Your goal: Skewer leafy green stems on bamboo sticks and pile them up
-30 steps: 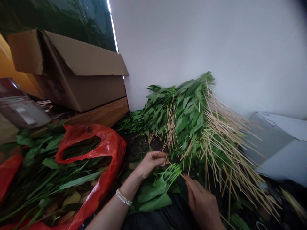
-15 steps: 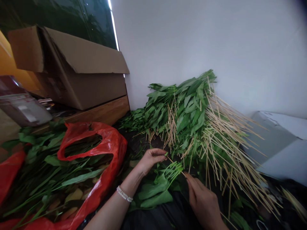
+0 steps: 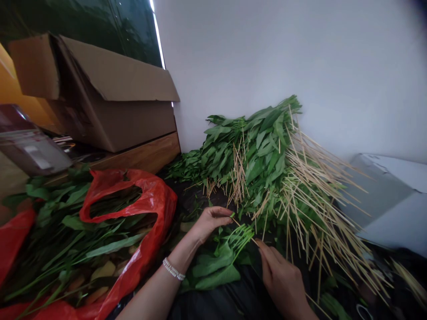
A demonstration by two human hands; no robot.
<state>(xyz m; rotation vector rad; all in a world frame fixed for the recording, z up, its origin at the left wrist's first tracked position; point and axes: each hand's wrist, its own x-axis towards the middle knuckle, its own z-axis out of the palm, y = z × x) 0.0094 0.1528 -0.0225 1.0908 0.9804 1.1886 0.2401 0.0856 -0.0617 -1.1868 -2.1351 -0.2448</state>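
Observation:
My right hand point(image 3: 280, 275) is closed round the lower end of a thin wooden skewer point(image 3: 255, 242). Several green leaves point(image 3: 216, 262) are threaded on that skewer by their stems point(image 3: 243, 235), their blades hanging to the left over my lap. At the skewer's upper end, the thumb and fingers of my left hand point(image 3: 215, 220) pinch a small green leaf stem point(image 3: 232, 215), right at the tip. Whether the point has gone through it I cannot tell. A beaded bracelet point(image 3: 173, 269) circles my left wrist.
On the left lies an open red plastic bag point(image 3: 158, 195) full of leafy stems point(image 3: 76, 235). Ahead, a heap of skewered leaves point(image 3: 260, 146) leans toward the white wall point(image 3: 283, 53), bare skewer ends point(image 3: 320, 191) pointing right. A cardboard box point(image 3: 133, 120) stands back left, a white box point(image 3: 393, 200) right.
Hardly anything differs. Both hands keep their grip and place, and the view has shifted very slightly.

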